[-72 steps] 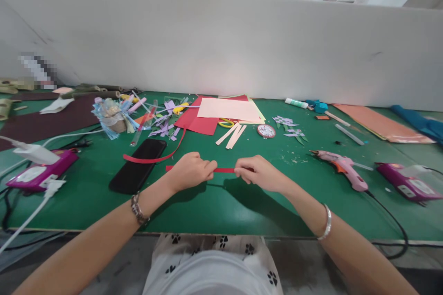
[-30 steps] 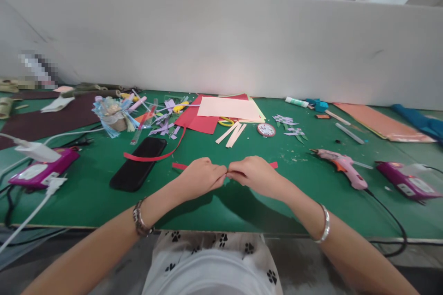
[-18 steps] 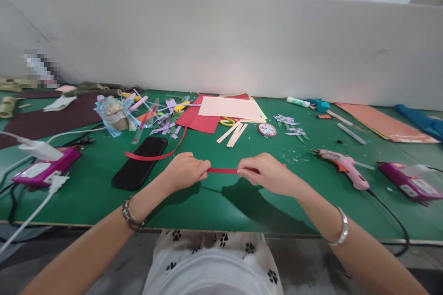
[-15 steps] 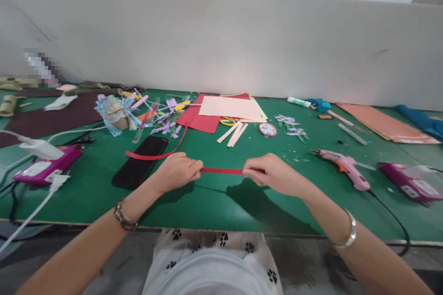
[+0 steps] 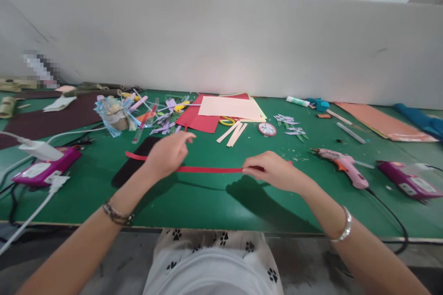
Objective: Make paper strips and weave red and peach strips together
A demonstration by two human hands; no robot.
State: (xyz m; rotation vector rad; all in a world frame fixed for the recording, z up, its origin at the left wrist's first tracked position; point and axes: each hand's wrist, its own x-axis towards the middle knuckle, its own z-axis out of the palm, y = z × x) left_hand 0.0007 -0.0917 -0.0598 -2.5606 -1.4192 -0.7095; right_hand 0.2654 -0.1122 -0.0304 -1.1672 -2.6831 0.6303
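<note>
A narrow red paper strip (image 5: 209,170) runs nearly level above the green table. My right hand (image 5: 272,171) pinches it between thumb and fingers, and a bit of red shows behind that hand. At the other end, the strip disappears under my left hand (image 5: 169,154), whose fingers are curled, with the tip of one finger or the thumb pointing right. The exact grip there is hidden. Beneath my left hand lies a black phone (image 5: 133,168), partly covered. Another red strip end (image 5: 135,156) crosses over the phone.
Red and pale paper sheets (image 5: 228,107) lie at the back, near yellow-handled scissors (image 5: 227,121), cream strips (image 5: 237,133) and a round tape roll (image 5: 267,129). A pink glue gun (image 5: 342,166) rests right, beside a purple power strip (image 5: 408,179). Another power strip (image 5: 46,163) is left.
My left hand has moved left and away from me, and its finger pose has changed. A longer stretch of the red strip shows between the hands. My right hand has stayed nearly still.
</note>
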